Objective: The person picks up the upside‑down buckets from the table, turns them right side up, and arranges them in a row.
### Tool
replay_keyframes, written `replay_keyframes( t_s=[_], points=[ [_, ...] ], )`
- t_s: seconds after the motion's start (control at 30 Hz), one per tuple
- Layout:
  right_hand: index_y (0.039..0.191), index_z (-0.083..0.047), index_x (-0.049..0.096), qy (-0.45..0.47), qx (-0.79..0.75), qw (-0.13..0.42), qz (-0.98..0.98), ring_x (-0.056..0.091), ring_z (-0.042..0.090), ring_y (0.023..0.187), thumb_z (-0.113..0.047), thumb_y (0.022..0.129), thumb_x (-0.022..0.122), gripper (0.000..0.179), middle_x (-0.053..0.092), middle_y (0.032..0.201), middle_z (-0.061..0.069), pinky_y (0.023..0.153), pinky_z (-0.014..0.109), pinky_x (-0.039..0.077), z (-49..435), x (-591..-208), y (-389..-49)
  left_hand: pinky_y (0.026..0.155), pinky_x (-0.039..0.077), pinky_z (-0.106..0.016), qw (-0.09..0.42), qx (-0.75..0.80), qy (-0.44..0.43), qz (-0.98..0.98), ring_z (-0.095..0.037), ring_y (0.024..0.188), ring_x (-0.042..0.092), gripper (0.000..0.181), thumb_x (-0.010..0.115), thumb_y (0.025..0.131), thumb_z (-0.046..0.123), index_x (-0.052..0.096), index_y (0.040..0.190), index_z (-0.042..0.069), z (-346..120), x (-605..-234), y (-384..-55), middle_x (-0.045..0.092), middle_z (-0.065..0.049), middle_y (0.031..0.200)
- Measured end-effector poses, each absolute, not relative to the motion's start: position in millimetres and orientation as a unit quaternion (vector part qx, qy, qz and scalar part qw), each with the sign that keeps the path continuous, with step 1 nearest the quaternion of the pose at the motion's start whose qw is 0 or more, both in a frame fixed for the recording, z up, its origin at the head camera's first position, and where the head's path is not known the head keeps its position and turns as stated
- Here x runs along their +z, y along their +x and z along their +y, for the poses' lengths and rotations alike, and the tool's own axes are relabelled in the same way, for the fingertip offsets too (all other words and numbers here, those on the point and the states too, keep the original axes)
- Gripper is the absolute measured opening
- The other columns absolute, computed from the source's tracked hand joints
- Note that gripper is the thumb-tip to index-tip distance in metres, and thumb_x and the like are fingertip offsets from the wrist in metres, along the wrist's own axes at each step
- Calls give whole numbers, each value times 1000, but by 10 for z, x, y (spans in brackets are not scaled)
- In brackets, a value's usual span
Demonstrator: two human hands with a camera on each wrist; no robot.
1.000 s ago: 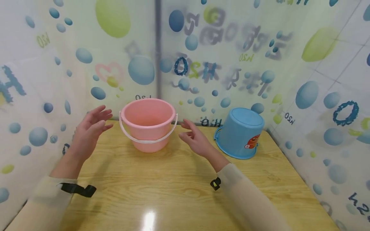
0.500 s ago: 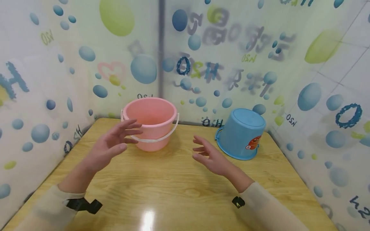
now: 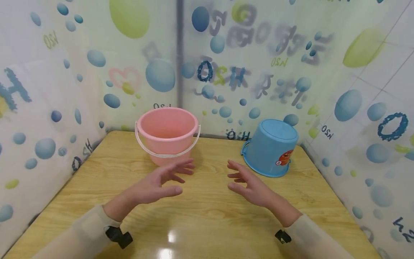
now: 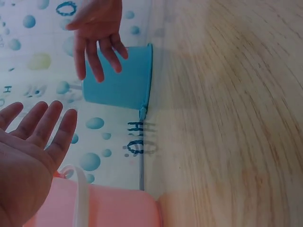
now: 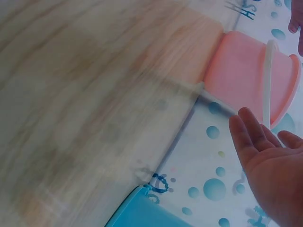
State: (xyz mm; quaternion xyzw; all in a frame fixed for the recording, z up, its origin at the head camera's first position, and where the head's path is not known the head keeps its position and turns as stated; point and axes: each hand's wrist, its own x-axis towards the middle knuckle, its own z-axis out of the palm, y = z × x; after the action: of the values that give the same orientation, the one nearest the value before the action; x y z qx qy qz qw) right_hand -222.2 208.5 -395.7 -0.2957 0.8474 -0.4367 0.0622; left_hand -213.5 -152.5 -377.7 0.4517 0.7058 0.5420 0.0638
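Note:
A pink bucket [image 3: 166,144] stands upright at the back left of the table, its white handle [image 3: 168,155] hanging across the front. To the right a blue bucket [image 3: 270,149] rests upside down, with a red sticker on its side. My left hand [image 3: 155,185] is in front of the pink bucket, fingers extended and holding nothing. Between the two buckets and nearer to me, my right hand [image 3: 252,187] also has loosely extended fingers and nothing in it. In the left wrist view the pink bucket [image 4: 123,205] is partly cut off; the right wrist view shows the blue bucket [image 5: 147,213] only in part.
The wood-grain table [image 3: 200,216] reaches back to a patterned curtain [image 3: 226,90] with blue and green dots. Similar patterned sheets [image 3: 42,118] close in the left and right sides. Each wrist carries a small black strapped device [image 3: 119,235].
My left hand has moved right and toward me, away from the pink bucket's left side. My right hand has drawn back and to the right. Both buckets stay in place.

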Motion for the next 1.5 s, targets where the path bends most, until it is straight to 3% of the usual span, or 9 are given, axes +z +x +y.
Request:
replay_keyframes(
  t_s=[0.27,0.47,0.7,0.93,1.17,1.3,1.5],
  points=[
    [162,-30,24,-269,-432,57,859,56,33,135,-33,103,62,71,38,162,8,102,58,51,2386,-4004,-2185,106,51,-45,123,524,418,732,-22,137,53,72,68,98,17,33,159,34,-1226,-3870,-2236,49,7,153],
    [161,-30,26,-237,-414,41,878,55,37,135,-34,104,59,66,39,161,10,99,55,54,2712,-4005,-2205,107,50,-45,137,499,420,745,-27,139,52,73,72,97,25,33,158,37,-988,-3954,-2334,48,9,153],
    [161,-18,27,-196,-402,26,894,55,43,132,-33,105,57,65,38,159,21,98,55,55,3133,-3984,-2304,106,51,-41,131,484,404,766,-15,135,54,73,72,95,38,33,156,41,-676,-4011,-2592,49,11,151],
    [159,-10,29,-160,-376,11,913,54,46,131,-33,106,56,64,38,157,24,92,41,59,3609,-3939,-2394,106,50,-38,141,476,368,786,-11,134,54,73,72,93,48,33,155,44,-283,-4057,-2925,50,12,150],
    [159,-2,27,-100,-341,20,934,51,52,132,-44,103,57,76,35,157,30,96,56,55,4034,-4006,-2535,110,48,-42,153,466,353,797,-18,137,52,78,72,93,48,32,159,35,84,-4137,-3224,46,2,156],
    [160,1,22,-74,-321,44,943,47,55,134,-49,101,60,86,31,158,32,99,61,51,4199,-4071,-2650,114,43,-44,154,449,349,808,-20,143,46,83,71,91,55,29,160,36,258,-4257,-3419,41,-3,161],
    [160,3,16,-80,-337,72,935,37,62,137,-38,99,67,90,23,160,36,105,68,43,4330,-4202,-2861,119,37,-50,149,430,329,828,-24,152,33,94,71,85,65,25,162,35,465,-4450,-3620,32,0,166]
  ],
)
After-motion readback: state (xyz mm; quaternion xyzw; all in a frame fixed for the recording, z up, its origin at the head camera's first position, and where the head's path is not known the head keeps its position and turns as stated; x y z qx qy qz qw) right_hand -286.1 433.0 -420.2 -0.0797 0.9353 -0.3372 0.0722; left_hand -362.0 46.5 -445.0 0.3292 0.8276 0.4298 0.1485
